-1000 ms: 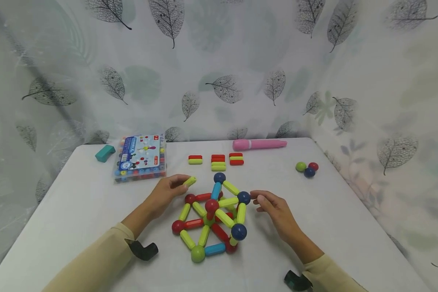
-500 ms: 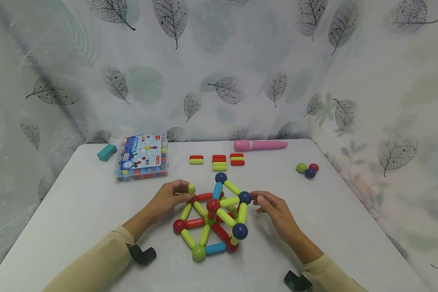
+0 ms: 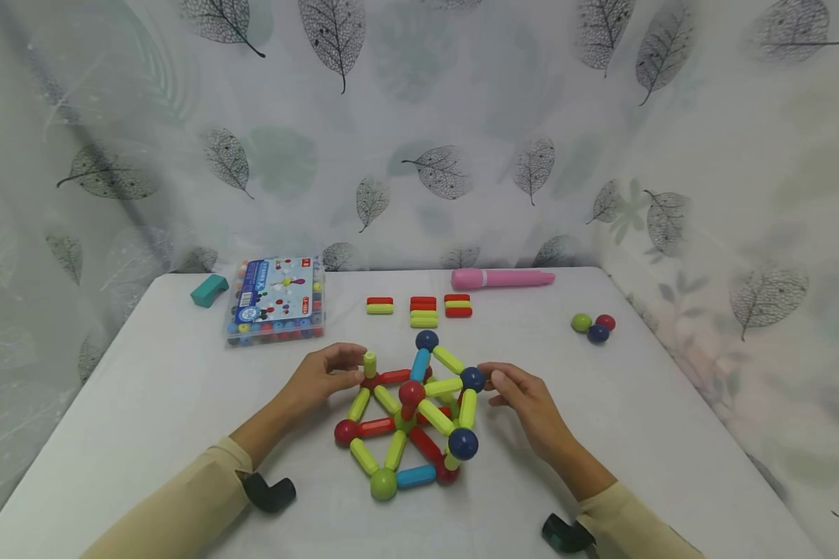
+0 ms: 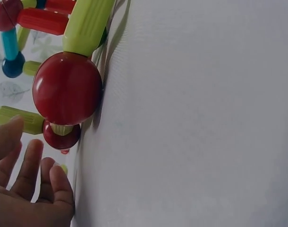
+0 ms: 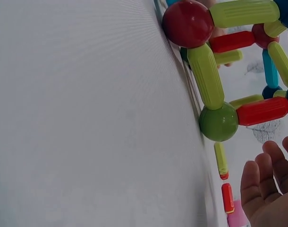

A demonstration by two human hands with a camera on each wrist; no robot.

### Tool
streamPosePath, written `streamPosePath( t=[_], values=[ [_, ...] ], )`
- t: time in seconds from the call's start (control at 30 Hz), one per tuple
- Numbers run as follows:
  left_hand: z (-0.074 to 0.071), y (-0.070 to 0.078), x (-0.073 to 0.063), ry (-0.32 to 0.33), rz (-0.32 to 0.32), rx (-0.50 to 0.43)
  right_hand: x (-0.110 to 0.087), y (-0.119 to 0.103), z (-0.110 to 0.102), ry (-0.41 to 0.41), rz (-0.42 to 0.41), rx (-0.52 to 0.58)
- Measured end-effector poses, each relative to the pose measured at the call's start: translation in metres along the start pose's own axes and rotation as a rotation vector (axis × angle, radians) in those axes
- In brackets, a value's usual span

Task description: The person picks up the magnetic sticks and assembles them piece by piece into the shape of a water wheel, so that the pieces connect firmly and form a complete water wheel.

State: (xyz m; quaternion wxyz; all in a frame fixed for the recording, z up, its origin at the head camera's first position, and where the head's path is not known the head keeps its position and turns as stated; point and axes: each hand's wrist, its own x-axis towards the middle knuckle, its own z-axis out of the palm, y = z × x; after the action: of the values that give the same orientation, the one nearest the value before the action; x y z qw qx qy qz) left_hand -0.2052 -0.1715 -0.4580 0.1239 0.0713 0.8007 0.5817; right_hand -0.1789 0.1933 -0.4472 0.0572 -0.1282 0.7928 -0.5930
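A magnetic ball-and-stick structure (image 3: 425,448) of red, green and blue balls joined by yellow-green, red and light-blue sticks stands on the table between my hands. At its far left corner a yellow-green stick (image 3: 370,363) stands upright on a red ball (image 4: 62,137). My left hand (image 3: 322,378) is beside this stick, fingers loosely bent and spread; in the left wrist view the thumb overlaps the stick, and contact is unclear. On the other side, my right hand (image 3: 524,396) has its fingertips at a dark blue ball (image 3: 472,379), its other fingers relaxed in the right wrist view.
Behind the structure lie short red and yellow-green sticks (image 3: 422,312) in small groups. A clear box of parts (image 3: 276,301) and a teal block (image 3: 210,290) are at back left. A pink marker-shaped object (image 3: 503,279) lies at the back edge, several loose balls (image 3: 597,333) to the right.
My left hand has turned the yellow-green stick upright and lowered it onto the far left red ball, and its fingers have since loosened. My right hand stays by the blue ball.
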Motion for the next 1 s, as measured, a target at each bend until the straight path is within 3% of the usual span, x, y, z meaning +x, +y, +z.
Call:
streamPosePath(
  t=[0.2,0.47,0.7,1.0],
  values=[
    [-0.001,-0.002,-0.005,0.009,-0.015,0.009,0.002,-0.001,0.0,-0.024,0.006,0.029],
    [-0.002,0.005,-0.029,0.057,-0.106,0.182,0.003,0.0,0.0,-0.047,0.012,0.07],
    [0.0,0.006,-0.047,-0.024,-0.105,0.248,0.002,-0.002,0.0,-0.064,0.009,0.074],
    [0.005,0.008,-0.052,-0.087,-0.089,0.287,0.003,-0.002,0.001,-0.082,0.005,0.086]
  ],
)
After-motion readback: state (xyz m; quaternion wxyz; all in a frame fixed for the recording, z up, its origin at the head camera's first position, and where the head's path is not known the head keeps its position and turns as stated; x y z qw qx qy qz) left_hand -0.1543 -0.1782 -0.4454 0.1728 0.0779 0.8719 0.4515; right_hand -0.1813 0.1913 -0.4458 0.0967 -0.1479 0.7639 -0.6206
